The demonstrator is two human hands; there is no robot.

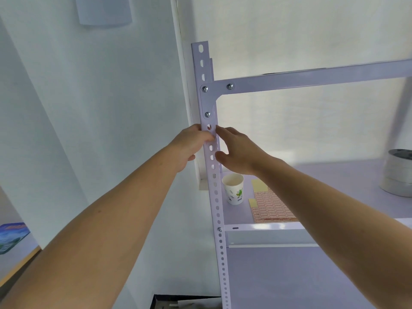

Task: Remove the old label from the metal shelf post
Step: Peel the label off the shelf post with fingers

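L hand curls round the left edge of the post, fingertips on its front face; can't tell if a label edge is pinched. R hand has its fingers mostly straight, touching the right edge at the same height. Post runs vertical betw. them. The label is prob. the paler patch just below the corner bracket. L fingertips are nearer, so the peel likely runs down the post's length.

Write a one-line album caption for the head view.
Left hand and right hand meet at the metal shelf post; a paper cup and label sheet sit on the shelf.
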